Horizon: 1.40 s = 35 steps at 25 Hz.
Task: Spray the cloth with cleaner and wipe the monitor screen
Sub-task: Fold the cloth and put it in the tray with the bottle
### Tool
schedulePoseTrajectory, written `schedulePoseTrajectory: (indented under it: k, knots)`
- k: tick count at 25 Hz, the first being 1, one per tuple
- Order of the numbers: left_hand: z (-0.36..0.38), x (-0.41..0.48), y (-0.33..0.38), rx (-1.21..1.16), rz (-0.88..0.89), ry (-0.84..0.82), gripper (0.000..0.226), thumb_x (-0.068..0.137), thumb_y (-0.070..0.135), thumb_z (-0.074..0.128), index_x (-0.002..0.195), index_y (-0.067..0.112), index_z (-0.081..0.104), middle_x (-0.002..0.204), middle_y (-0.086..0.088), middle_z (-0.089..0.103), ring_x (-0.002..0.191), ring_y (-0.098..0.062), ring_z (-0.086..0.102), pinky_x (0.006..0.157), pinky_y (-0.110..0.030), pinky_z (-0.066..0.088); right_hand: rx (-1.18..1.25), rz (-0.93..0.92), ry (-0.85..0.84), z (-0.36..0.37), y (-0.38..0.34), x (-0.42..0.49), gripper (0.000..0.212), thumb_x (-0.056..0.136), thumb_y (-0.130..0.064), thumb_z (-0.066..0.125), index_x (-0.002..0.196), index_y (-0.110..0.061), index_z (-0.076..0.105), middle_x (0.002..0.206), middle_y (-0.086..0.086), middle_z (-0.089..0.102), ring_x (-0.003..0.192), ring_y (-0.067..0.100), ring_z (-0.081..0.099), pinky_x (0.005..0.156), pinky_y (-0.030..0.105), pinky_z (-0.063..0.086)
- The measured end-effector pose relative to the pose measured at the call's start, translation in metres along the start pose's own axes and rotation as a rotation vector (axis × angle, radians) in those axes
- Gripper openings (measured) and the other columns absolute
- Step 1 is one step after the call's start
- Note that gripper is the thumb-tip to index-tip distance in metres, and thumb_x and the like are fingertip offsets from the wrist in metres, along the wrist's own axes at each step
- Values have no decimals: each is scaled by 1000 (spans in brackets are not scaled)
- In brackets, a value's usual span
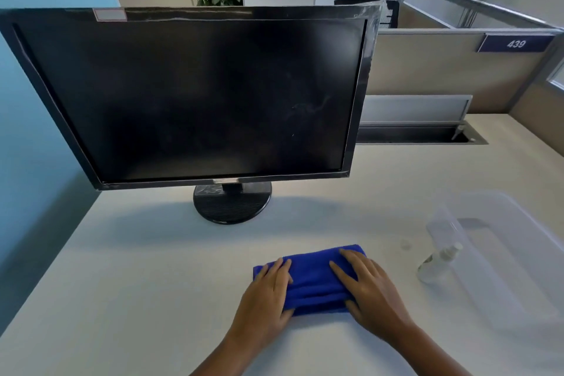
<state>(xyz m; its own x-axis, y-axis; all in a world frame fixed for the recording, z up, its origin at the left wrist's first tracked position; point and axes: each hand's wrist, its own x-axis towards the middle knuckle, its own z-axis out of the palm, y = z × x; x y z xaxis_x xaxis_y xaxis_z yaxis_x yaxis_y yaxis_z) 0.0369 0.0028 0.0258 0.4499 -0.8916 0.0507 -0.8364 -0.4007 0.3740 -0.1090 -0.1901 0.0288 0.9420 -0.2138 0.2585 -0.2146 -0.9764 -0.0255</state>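
- Head view: a folded blue microfibre cloth (314, 281) lies on the white bench (152, 268), its long axis running roughly 9 to 3 o'clock.
- The left hand (268, 293) and right hand (369, 287) rest flat on its two ends, fingers straight, pinching nothing.
- A small clear plastic spray bottle (438, 262) sits at 3 o'clock from the cloth, apart from it and just beside a translucent plastic bin (518, 253). Whether it stands upright or leans cannot be told.
- The right hand is nearer the bottle, so the reach probably falls to it while the left steadies the cloth.
- The black flat-panel monitor (195, 98) stands at 11 o'clock, its dark screen showing faint smears.
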Motion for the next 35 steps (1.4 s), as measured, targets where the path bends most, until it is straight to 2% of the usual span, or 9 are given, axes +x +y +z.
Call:
schedulePoseTrajectory:
  k: [2, 6, 12, 16, 20, 23, 26, 30, 35]
  knots:
    - [9, -13, 1, -55, 5, -60, 82, 91, 57, 41, 149, 10, 8, 157, 2, 19, 143, -8, 20, 116, -23, 2, 13, -2, -60, 6, -1, -17, 59, 69, -37, 74, 123, -14, 64, 131, 16, 59, 117, 31, 60, 96, 44, 49]
    - [13, -24, 4, 41, 107, 13, 75, 86, 67, 37, 131, 8, 49, 154, -6, 23, 139, -23, 33, 111, -44, 32, -16, 43, -114, 13, -11, -32, 68, 86, -62, 44, 135, -16, 54, 143, 10, 48, 132, 27, 45, 111, 41, 24]
    - [7, 4, 19, -98, 37, 214, 59, 95, 51, 34, 136, 10, 42, 143, 1, 47, 142, -13, 26, 118, -33, 11, 55, 131, 66, 8, -37, 6, 47, 92, -35, 42, 124, -6, 63, 130, 13, 61, 125, 28, 54, 111, 43, 32]
    - [20, 18, 21, -72, 28, 113, 52, 100, 35, 29, 148, 16, 24, 155, 9, 10, 146, -11, 5, 117, -26, -9, -10, 92, -60, 18, -56, 20, 47, 84, -30, 53, 125, -8, 62, 131, 10, 61, 126, 23, 53, 113, 36, 19]
    - [32, 10, 5, 42, 60, 74, 57, 98, 45, 24, 147, 15, 27, 155, 5, 18, 145, -18, 13, 118, -33, -5, 62, 156, -106, 20, -41, 5, 54, 92, -43, 34, 129, -12, 59, 135, 8, 57, 127, 21, 53, 112, 32, 7]
    - [29, 16, -6, 67, -8, 14, 58, 99, 49, 19, 150, 23, 14, 157, 14, 6, 147, -11, 3, 117, -35, -10, 23, 213, -169, 20, -24, 3, 57, 96, -44, 28, 138, -13, 50, 146, 13, 45, 136, 25, 41, 116, 38, 5]
    - [15, 25, -19, 99, -100, -5, 58, 98, 50, 25, 148, 21, 23, 153, 7, 31, 143, -13, 21, 118, -44, 0, 36, 230, -349, 12, 2, 10, 58, 100, -42, 24, 152, -18, 16, 161, 13, 6, 148, 26, 4, 118, 39, -5]
    - [-12, 44, -20, 65, -66, -108, 62, 84, 60, 50, 135, 25, 45, 125, 8, 56, 115, -13, 50, 108, -35, 29, 36, 95, -498, -10, 18, 31, 74, 90, -37, 41, 153, -21, 7, 153, 7, 31, 143, 24, 21, 119, 46, 1]
    - [-50, 53, -1, -294, -11, -257, 24, 71, 46, 70, 91, 36, 62, 91, 17, 60, 82, -5, 58, 71, -22, 51, 227, 168, -482, -65, 29, 32, 40, 76, -30, 60, 115, -22, 62, 106, -3, 59, 94, 16, 55, 81, 26, 45]
